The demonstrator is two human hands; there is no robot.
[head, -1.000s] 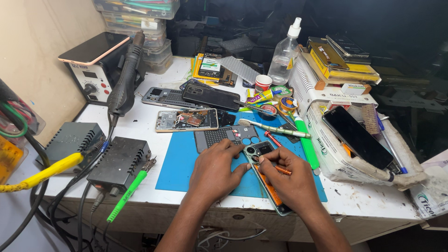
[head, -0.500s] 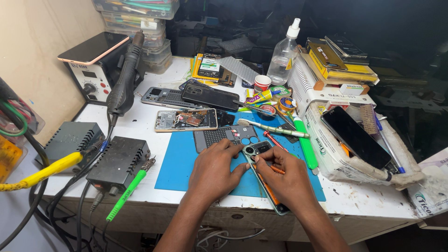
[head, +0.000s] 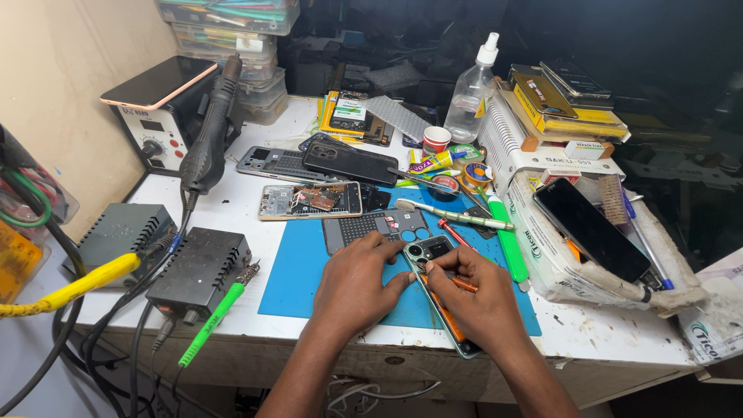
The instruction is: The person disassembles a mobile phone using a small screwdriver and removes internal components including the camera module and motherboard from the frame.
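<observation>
While both hands crowded over it, much of the opened phone (head: 436, 288) stayed hidden in the head view: only its camera end and a strip of its lower edge showed, lying on the blue mat (head: 303, 272) near the front of the desk (head: 596, 334). The left hand (head: 357, 285) lay palm down beside the phone, fingers curled loosely against its edge and gripping nothing that could be seen. The right hand (head: 478, 298) had its fingers pinched shut on a thin orange tool (head: 461, 283), whose tip was covered by the thumb. What the tool touched could not be made out.

At the right, a white cloth-lined tray (head: 576, 285) held a dark phone (head: 590, 229), a brush and a blue pen, its far corner running toward the frame edge. Stacked clear plastic boxes (head: 232, 31) at the back were cut off at the top. A small red-rimmed cup (head: 436, 139) stood by a spray bottle (head: 472, 89).

Bare desk remained only along the front rim and left of the mat, where two dark power units (head: 200, 267) and trailing cables sat.
</observation>
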